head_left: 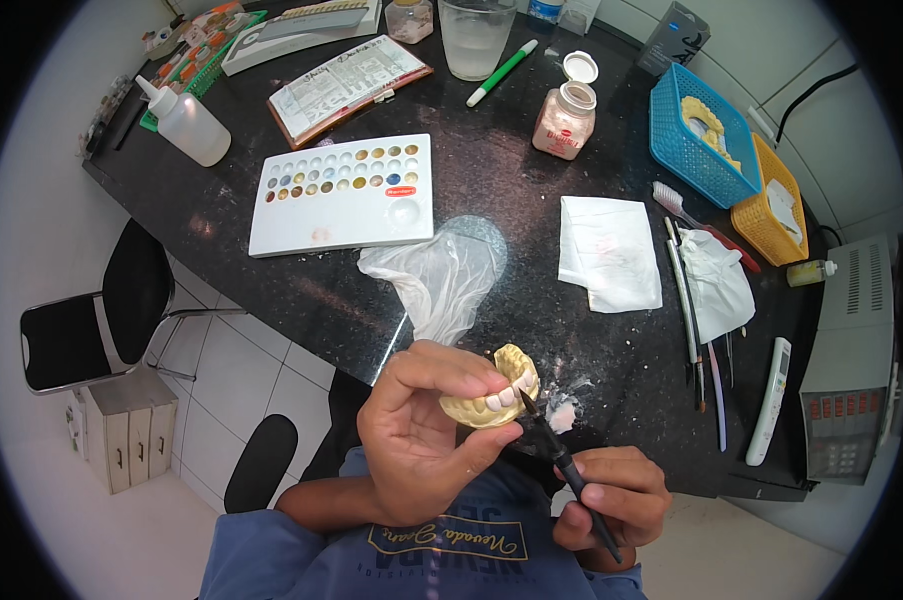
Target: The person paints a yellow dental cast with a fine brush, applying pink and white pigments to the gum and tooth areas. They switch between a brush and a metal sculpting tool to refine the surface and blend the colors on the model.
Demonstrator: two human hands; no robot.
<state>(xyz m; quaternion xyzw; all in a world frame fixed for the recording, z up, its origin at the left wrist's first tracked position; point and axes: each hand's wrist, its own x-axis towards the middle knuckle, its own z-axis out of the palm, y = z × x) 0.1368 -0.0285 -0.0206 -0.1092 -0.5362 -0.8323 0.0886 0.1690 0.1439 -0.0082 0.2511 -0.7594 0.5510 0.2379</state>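
Note:
My left hand (422, 430) pinches a yellow dental cast (467, 412) between thumb and fingers, above the table's front edge. White tooth crowns (505, 398) sit in a row along the cast. A slim black brush-like tool (567, 465) is gripped in my right hand (617, 500), slanting up to the left. Its dark tip touches or nearly touches the crowns; I cannot tell which. On the table just right of the cast lies a small pinkish-white lump (563, 415) with powder smears around it.
A white mixing palette (342, 232) with coloured wells lies at left, beside crumpled clear plastic (437, 290). A folded white tissue (612, 255), brushes (684, 300) and a white pen-shaped device (770, 400) lie at right. Farther back stand an open powder jar (564, 125) and a blue basket (687, 165).

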